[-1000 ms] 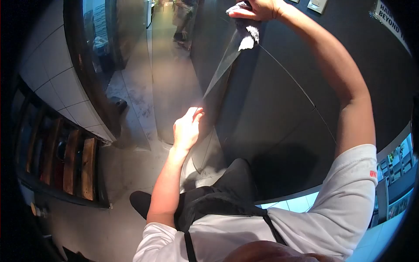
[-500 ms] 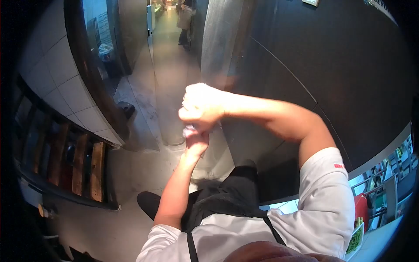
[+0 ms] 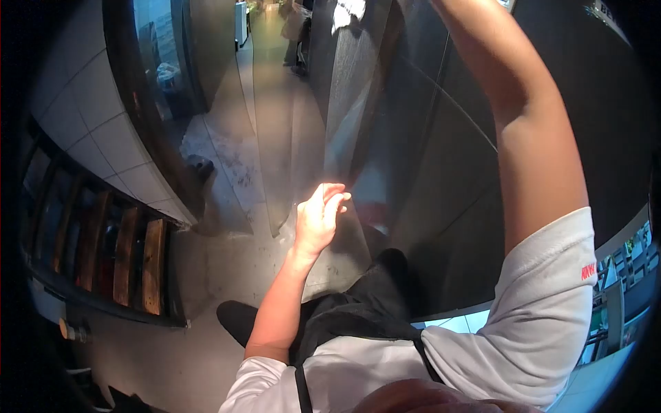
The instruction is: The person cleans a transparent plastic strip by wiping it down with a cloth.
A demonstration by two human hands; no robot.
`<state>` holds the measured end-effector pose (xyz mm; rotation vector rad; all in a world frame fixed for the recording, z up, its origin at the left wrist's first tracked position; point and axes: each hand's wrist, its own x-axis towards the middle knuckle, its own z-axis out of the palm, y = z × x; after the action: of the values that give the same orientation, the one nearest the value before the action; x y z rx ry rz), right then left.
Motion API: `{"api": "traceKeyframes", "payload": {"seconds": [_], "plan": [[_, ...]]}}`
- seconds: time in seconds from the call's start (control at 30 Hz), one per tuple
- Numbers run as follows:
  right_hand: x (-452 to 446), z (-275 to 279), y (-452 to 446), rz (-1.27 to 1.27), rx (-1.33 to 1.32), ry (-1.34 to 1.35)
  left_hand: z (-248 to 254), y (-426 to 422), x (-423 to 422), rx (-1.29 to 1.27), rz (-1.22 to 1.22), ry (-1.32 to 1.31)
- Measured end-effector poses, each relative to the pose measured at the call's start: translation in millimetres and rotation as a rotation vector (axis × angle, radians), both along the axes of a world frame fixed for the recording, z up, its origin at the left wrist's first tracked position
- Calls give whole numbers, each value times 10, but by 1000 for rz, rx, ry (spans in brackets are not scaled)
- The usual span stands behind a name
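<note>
My left hand [image 3: 319, 218] is raised in front of clear hanging plastic strips [image 3: 292, 138]. Its fingers curl toward the thumb in a loose pinch; whatever may be between them cannot be made out. My right arm [image 3: 527, 96] stretches up and forward past the top edge, so the right hand is out of view. A bright white crumpled thing [image 3: 349, 10], cloth-like, shows at the top edge in front of the strips. Whether my right hand touches it is hidden.
A dark panelled wall [image 3: 468, 186] curves along the right. On the left, a low rack with wooden slats [image 3: 155, 268] stands by a tiled wall [image 3: 100, 103]. Beyond the strips another person [image 3: 296, 34] stands in a passage. Grey floor [image 3: 206, 358] lies below.
My hands were together around a small whitish thing; now they are apart. My right arm has swung up and out of frame. The left hand stays low, and the white thing appears at the top.
</note>
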<state>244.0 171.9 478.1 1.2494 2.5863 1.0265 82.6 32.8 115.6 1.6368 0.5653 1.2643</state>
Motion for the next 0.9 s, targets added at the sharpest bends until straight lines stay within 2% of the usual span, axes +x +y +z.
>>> {"api": "traceKeyframes", "payload": {"seconds": [0.17,0.3,0.37,0.4,0.43,0.5,0.57,0.63,0.7,0.73,0.8,0.83,0.9], "plan": [[-31,56,-109,-39,78,-71,24,128,-213,105,74,57],[35,-180,-188,-8,134,-80,18,217,-299,143,63,79],[66,-357,-257,-12,147,-2,60,226,-243,96,20,80],[79,-454,-280,87,115,43,63,234,-202,73,-5,85],[-62,-510,-472,-28,-2,-64,29,272,-152,95,12,73],[0,-883,-452,34,13,104,-109,367,-29,132,39,51],[8,-1318,-479,118,-8,112,-307,457,89,140,75,140],[-24,-1749,-530,98,-34,75,-411,488,181,139,90,256],[-70,-2169,-615,116,-160,236,-465,501,241,126,82,408],[-122,-2324,-681,140,-145,262,-603,502,256,158,110,401],[-240,-2562,-785,206,-127,375,-780,539,330,27,-56,108],[-275,-2611,-827,181,-163,379,-807,549,323,-68,-161,15],[-314,-2610,-932,294,-262,659,-712,560,254,-343,-402,-139]]}}
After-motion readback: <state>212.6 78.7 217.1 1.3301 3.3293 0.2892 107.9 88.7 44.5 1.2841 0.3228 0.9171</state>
